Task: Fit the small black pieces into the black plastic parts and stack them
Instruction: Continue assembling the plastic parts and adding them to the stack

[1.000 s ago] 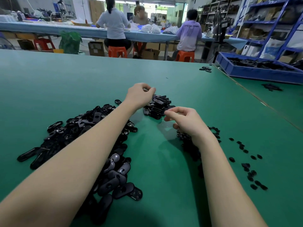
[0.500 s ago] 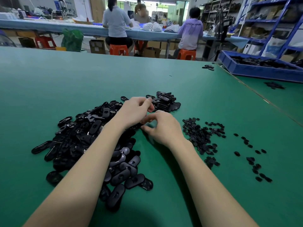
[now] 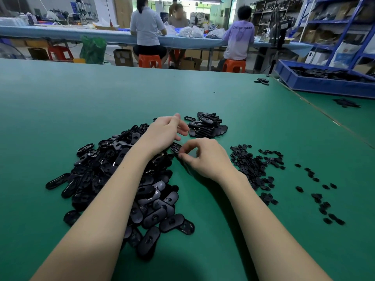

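We see the right hand pinching a black plastic part at the right edge of the big loose pile on the green tabletop. The left hand hovers above it, fingers loosely curled, holding nothing. The small black pieces lie scattered to the right, and the stacked parts sit just beyond the hands.

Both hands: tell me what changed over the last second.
The left hand drew back from the stack of finished parts toward the person, fingers now loose and empty. The right hand shifted left to the loose pile of black plastic parts and now pinches one black part. The small black pieces and both piles stayed put.
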